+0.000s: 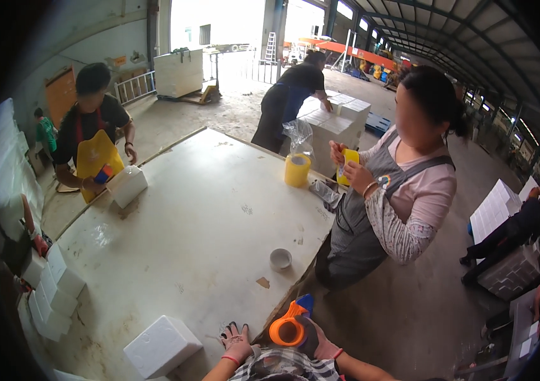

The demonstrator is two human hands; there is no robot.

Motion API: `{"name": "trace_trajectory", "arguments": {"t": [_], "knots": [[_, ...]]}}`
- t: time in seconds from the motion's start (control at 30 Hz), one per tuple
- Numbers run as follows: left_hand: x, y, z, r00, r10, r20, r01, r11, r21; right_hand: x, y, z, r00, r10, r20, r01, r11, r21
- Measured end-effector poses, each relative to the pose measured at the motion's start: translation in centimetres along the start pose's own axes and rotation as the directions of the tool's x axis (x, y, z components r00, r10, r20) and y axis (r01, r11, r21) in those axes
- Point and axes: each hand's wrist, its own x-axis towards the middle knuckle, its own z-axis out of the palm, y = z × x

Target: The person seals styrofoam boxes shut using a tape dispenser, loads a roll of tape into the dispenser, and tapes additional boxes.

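Observation:
My left hand (237,344), in a pink glove with dark fingertips, lies spread on the white tabletop (194,266) near its front edge. It holds nothing. Left of it, a white foam box (161,346) rests on the table, apart from my fingers. My right hand (320,339), also gloved, grips an orange and blue tape dispenser (294,312) just off the table's right edge. The dispenser's round orange hub faces up and its blue end points away from me. Whether tape is loaded cannot be seen.
A cardboard tape core (280,259) and a brown scrap (263,283) lie nearby. At right a person (393,190) handles a yellow tape roll (347,166); another stack of yellow tape (297,170) stands close. Across, a worker holds a foam box (128,185). More boxes (56,290) sit left.

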Motion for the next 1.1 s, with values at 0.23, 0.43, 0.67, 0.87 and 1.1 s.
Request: {"name": "trace_trajectory", "arguments": {"t": [0.23, 0.43, 0.67, 0.87, 1.1], "knots": [[1.7, -3.0, 4.2, 0.989, 0.142, -0.042, -0.139, 0.988, 0.065, 0.0, 3.6, 1.7, 0.989, 0.038, 0.145, -0.04, 0.999, 0.016], [3.7, -1.9, -1.1, 0.989, 0.112, -0.098, -0.097, 0.984, 0.15, 3.2, 2.2, 2.6, 0.995, 0.047, 0.087, -0.063, 0.98, 0.191], [5.4, -1.6, -3.3, 0.995, -0.078, -0.057, 0.085, 0.988, 0.127, 3.2, 4.6, 4.5, 0.721, 0.609, 0.331, -0.559, 0.228, 0.797], [5.0, -1.6, -3.6, 0.992, -0.121, 0.018, 0.119, 0.988, 0.096, 4.9, 1.6, 5.4, 0.681, 0.592, 0.431, -0.548, 0.022, 0.836], [3.8, -0.7, -3.7, 0.997, -0.02, 0.08, 0.016, 0.999, 0.052, 5.2, 0.7, 4.6, 0.701, 0.58, 0.416, -0.576, 0.117, 0.809]]}}
